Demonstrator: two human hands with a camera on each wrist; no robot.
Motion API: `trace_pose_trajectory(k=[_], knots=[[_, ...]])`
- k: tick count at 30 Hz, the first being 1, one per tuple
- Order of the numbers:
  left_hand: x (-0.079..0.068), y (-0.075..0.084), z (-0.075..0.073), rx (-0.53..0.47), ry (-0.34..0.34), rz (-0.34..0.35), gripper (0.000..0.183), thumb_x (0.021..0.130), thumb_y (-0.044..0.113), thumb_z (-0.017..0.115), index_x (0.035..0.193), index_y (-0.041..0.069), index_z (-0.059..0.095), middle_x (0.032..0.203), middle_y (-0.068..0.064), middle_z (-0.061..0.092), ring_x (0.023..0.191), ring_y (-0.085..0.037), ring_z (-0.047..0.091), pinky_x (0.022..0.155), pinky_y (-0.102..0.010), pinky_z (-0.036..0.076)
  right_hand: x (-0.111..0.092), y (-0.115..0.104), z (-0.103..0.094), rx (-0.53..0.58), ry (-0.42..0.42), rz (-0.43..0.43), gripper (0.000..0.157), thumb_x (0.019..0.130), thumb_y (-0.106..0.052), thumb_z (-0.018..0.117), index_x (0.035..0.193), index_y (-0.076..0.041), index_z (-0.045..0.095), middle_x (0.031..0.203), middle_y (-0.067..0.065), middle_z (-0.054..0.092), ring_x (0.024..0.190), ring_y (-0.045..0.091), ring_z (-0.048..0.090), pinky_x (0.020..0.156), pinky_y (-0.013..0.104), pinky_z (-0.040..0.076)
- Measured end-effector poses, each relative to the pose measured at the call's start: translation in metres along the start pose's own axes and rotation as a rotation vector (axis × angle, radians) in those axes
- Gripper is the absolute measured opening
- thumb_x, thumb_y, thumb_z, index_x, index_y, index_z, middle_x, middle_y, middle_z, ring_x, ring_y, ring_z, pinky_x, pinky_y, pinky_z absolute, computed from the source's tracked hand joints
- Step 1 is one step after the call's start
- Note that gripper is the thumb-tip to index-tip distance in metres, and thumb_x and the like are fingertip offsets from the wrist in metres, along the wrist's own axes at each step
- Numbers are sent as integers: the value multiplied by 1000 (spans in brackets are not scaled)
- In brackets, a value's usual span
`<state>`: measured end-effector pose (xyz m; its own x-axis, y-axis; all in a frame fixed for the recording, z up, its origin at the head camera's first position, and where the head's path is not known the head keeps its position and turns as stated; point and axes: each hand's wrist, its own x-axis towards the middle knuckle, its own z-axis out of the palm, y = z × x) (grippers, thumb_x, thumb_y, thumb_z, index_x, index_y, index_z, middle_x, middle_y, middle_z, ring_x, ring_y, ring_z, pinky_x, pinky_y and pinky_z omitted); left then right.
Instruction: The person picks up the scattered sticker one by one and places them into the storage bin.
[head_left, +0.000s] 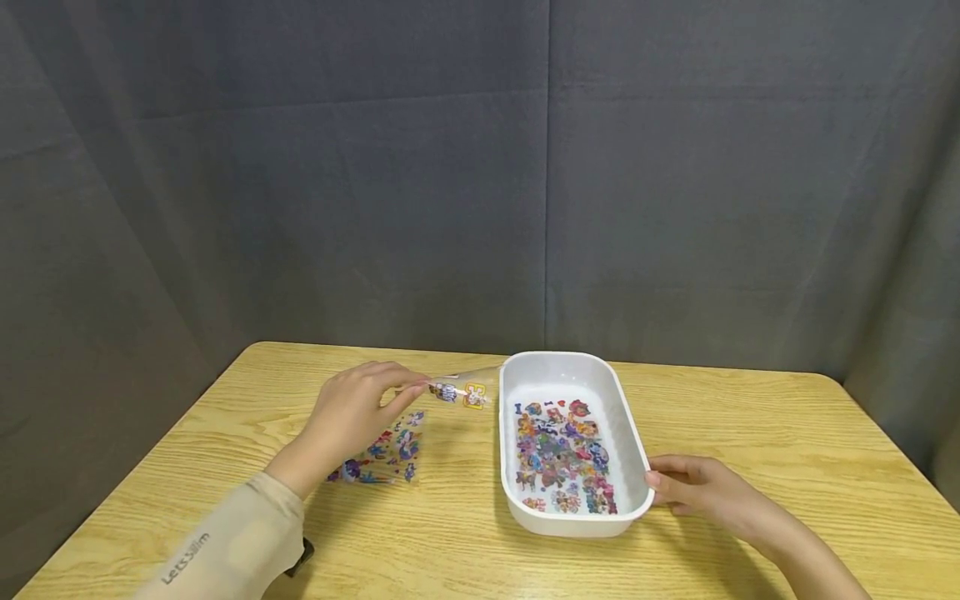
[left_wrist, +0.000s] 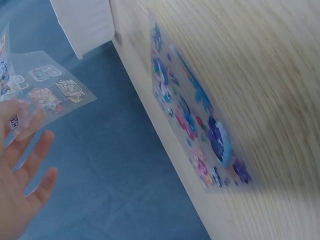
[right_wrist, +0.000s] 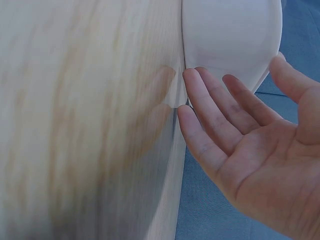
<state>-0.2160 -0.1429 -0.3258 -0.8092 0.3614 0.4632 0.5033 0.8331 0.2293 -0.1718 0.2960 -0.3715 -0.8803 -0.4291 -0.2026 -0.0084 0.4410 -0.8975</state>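
Observation:
My left hand (head_left: 356, 412) pinches one corner of a clear sticker sheet (head_left: 465, 393) between thumb and fingers, above the table. The sheet bends, and its far end overlaps the left rim of a white rectangular basin (head_left: 637, 446) in the head view. Several colourful cartoon stickers (head_left: 555, 450) on clear sheets lie flat inside the basin. My right hand (head_left: 701, 492) touches the basin's near right corner, thumb tip at the rim. In the right wrist view, its fingers (right_wrist: 212, 112) extend loosely toward the basin's outer wall. Another clear sticker sheet (left_wrist: 192, 115) lies below my left hand.
The wooden table (head_left: 450, 542) has rounded far corners and ends at a dark grey curtain (head_left: 420, 208). A small black object (head_left: 300, 557) shows by the left sleeve's cuff.

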Motion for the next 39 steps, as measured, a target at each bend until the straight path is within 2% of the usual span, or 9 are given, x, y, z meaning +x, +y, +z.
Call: trace_pose_trajectory(k=[5, 26, 34, 39], knots=[[2, 7, 0, -3, 15, 19, 24, 98, 38, 63, 115, 27, 75, 112, 7, 72, 105, -20, 67, 86, -47, 54, 0, 0, 0, 0, 0, 0, 63, 104, -30, 54, 138, 20, 40, 121, 26, 64, 109, 36, 65, 87, 53, 53], [10, 37, 4, -11, 96, 176, 17, 95, 31, 69, 110, 27, 77, 107, 9, 72, 101, -14, 68, 83, -40, 55, -1, -2, 1, -10, 19, -19, 61, 104, -28, 53, 135, 24, 40, 117, 27, 66, 105, 34, 67, 85, 49, 55], [11, 44, 6, -19, 78, 163, 18, 97, 34, 66, 111, 29, 76, 108, 11, 72, 102, -12, 66, 85, -39, 54, 0, 0, 1, -10, 17, -11, 61, 105, -28, 53, 136, 23, 40, 119, 26, 65, 105, 33, 67, 86, 50, 55], [13, 49, 13, -42, 94, 186, 16, 95, 31, 69, 109, 28, 77, 105, 12, 72, 100, -11, 66, 83, -38, 54, 0, -1, 0, -10, 11, -8, 61, 105, -29, 52, 137, 22, 40, 119, 26, 65, 107, 33, 66, 87, 51, 54]])
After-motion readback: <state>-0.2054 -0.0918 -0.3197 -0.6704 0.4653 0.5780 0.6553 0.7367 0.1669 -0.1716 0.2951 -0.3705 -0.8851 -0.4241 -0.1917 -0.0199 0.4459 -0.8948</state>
